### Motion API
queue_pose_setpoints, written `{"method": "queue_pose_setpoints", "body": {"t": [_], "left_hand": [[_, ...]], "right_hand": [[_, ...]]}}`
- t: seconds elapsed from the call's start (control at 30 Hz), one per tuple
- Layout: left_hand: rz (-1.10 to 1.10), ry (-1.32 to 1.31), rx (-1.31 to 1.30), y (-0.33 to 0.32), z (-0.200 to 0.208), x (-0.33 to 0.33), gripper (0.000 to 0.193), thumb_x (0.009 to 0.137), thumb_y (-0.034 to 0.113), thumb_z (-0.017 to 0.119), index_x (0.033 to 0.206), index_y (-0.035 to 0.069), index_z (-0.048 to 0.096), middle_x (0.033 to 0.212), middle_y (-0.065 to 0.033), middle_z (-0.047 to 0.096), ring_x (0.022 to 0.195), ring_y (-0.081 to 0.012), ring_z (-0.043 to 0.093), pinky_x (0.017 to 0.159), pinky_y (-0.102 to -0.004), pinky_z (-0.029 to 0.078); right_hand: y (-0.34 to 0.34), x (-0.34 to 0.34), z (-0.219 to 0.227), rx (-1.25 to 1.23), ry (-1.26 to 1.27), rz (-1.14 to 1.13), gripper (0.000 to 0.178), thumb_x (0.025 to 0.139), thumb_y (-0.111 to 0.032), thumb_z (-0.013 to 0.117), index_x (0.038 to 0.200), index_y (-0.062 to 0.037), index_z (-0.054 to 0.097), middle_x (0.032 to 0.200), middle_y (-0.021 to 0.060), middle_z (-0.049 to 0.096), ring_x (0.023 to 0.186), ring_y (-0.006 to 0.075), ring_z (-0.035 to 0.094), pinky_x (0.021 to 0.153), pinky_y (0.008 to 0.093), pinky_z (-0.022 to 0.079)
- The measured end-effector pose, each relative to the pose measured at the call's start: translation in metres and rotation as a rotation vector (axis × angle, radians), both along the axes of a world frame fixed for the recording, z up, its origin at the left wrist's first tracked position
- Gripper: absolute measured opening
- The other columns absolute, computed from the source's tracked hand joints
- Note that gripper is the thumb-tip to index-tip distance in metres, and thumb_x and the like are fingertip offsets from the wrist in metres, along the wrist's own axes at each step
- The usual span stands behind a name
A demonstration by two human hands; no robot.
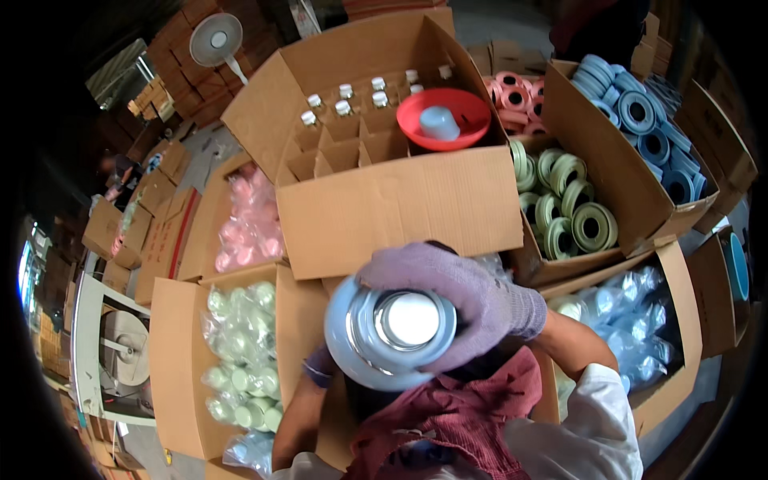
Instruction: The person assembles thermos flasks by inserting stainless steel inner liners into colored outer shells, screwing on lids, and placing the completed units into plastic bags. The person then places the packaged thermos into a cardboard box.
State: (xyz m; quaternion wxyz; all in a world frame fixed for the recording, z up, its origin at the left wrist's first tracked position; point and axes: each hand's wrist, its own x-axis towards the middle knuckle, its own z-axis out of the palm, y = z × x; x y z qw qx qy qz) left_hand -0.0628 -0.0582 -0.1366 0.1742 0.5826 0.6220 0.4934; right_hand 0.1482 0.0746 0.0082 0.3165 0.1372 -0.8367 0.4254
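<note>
Close to my chest I hold a light-blue flask (350,338), its round white cap (411,318) and shiny neck facing up. My right hand (464,292), in a purple knitted glove, is closed around the flask's far and right sides. My left hand (319,366) reaches behind the flask's lower left side; only its cuff and wrist show, and its fingers are hidden. Beyond them stands an open divided carton (400,212) with several white-capped bottles (343,107) in its far cells. A red bowl (408,128) with a blue cup (439,124) inside rests on its right part.
Right of the carton, boxes hold green rings (594,226), blue rings (637,113) and pink rings (514,99). Bagged blue cups (632,320) lie lower right. Bagged pink cups (244,232) and green cups (240,352) stand left. A fan (216,39) is behind.
</note>
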Motion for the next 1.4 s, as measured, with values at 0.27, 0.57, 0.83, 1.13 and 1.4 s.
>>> {"method": "queue_pose_setpoints", "body": {"t": [0.27, 0.57, 0.83, 1.13, 1.4], "left_hand": [[0.012, 0.434, 0.245, 0.045, 0.006, 0.019, 0.062, 0.085, 0.032, 0.07, 0.137, 0.008, 0.047, 0.136, -0.0134, 0.052, 0.125, -0.029, 0.051, 0.105, -0.0436, 0.04], [0.216, 0.43, 0.319, 0.074, -0.019, -0.005, 0.058, 0.083, 0.031, 0.072, 0.131, 0.005, 0.052, 0.124, -0.0141, 0.061, 0.117, -0.0308, 0.058, 0.098, -0.0432, 0.045], [0.185, 0.396, 0.29, 0.071, -0.024, -0.008, 0.053, 0.084, 0.031, 0.071, 0.126, 0.005, 0.053, 0.12, -0.0151, 0.062, 0.112, -0.0311, 0.059, 0.095, -0.0427, 0.046], [0.161, 0.426, 0.283, 0.072, -0.013, -0.002, 0.048, 0.084, 0.03, 0.07, 0.121, 0.004, 0.055, 0.114, -0.0163, 0.063, 0.107, -0.0313, 0.061, 0.091, -0.042, 0.047], [0.199, 0.446, 0.299, 0.088, -0.006, -0.005, 0.043, 0.085, 0.029, 0.069, 0.117, 0.003, 0.056, 0.11, -0.0173, 0.063, 0.103, -0.0316, 0.062, 0.087, -0.0415, 0.048]], "right_hand": [[0.027, 0.009, 0.034, 0.029, 0.031, -0.315, 0.092, 0.065, -0.031, 0.083, 0.14, 0.0007, 0.041, 0.121, 0.0157, 0.055, 0.109, 0.0309, 0.054, 0.097, 0.0394, 0.042], [0.048, -0.041, 0.015, -0.206, 0.119, -0.662, 0.069, 0.06, -0.026, 0.083, 0.12, -0.0026, 0.059, 0.115, 0.0121, 0.06, 0.106, 0.0245, 0.059, 0.093, 0.0348, 0.045], [0.066, -0.059, 0.012, -0.267, -0.029, -0.502, 0.067, 0.053, -0.035, 0.08, 0.108, -0.0007, 0.065, 0.106, 0.0114, 0.065, 0.1, 0.0236, 0.064, 0.091, 0.0329, 0.047], [0.05, -0.034, 0.015, -0.037, 0.008, -0.302, 0.068, 0.058, -0.032, 0.084, 0.115, -0.0015, 0.061, 0.108, 0.013, 0.063, 0.098, 0.0322, 0.062, 0.087, 0.038, 0.049], [0.055, 0.018, -0.01, -0.043, 0.116, -0.588, 0.08, 0.061, -0.026, 0.081, 0.13, 0.0007, 0.05, 0.116, 0.0161, 0.059, 0.105, 0.0303, 0.059, 0.093, 0.0386, 0.046]]}}
